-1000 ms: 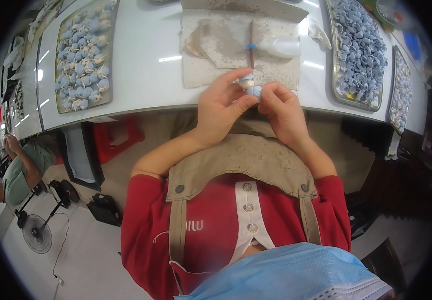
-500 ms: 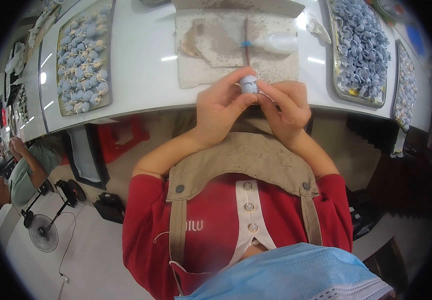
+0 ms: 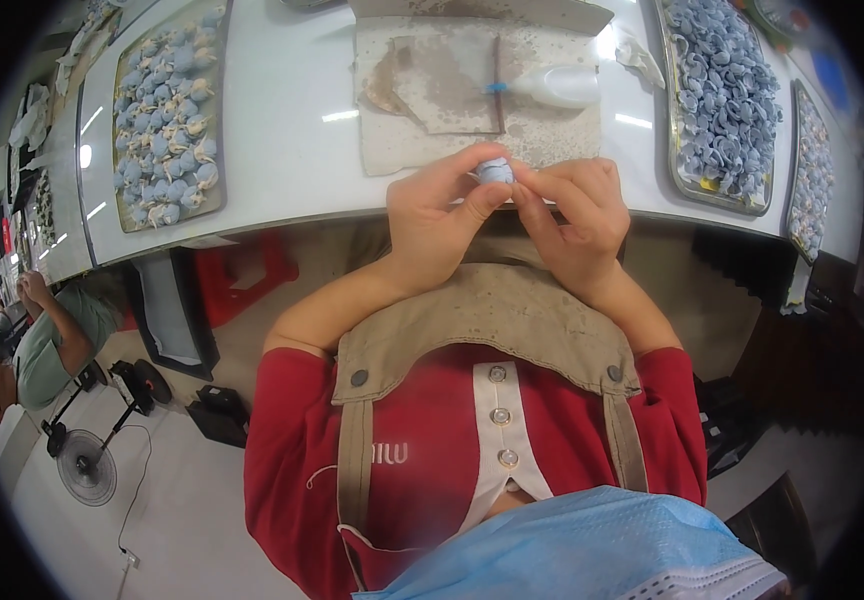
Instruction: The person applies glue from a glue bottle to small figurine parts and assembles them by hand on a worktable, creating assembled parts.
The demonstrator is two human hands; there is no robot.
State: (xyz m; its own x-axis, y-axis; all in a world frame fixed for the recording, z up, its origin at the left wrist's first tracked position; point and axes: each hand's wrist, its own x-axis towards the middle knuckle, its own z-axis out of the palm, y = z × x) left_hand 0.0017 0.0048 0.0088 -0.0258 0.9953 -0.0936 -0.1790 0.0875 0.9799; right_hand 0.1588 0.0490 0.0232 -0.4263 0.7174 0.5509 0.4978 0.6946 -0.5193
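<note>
A small blue-grey rounded piece (image 3: 495,171) with grooves on its surface is held just over the table's near edge. My left hand (image 3: 432,218) pinches it between thumb and forefinger, covering its left and lower sides. On its right side, the closed thumb and fingertips of my right hand (image 3: 580,208) press against the same piece. Just beyond my fingers lies a stained cardboard sheet (image 3: 382,150). On that sheet are a white plastic bottle (image 3: 564,88) with a blue tip, lying on its side, and a thin brown stick (image 3: 500,95).
At left stands a tray (image 3: 217,180) of round blue-grey pieces with cream parts. At right, another tray (image 3: 680,180) holds many curved blue-grey pieces, with a narrower tray (image 3: 799,100) beside it. A co-worker (image 3: 62,335) sits far left, near a floor fan (image 3: 87,467).
The piece has turned a little between my fingers and now shows a smoother face. My right hand has shifted slightly right; the left has barely moved.
</note>
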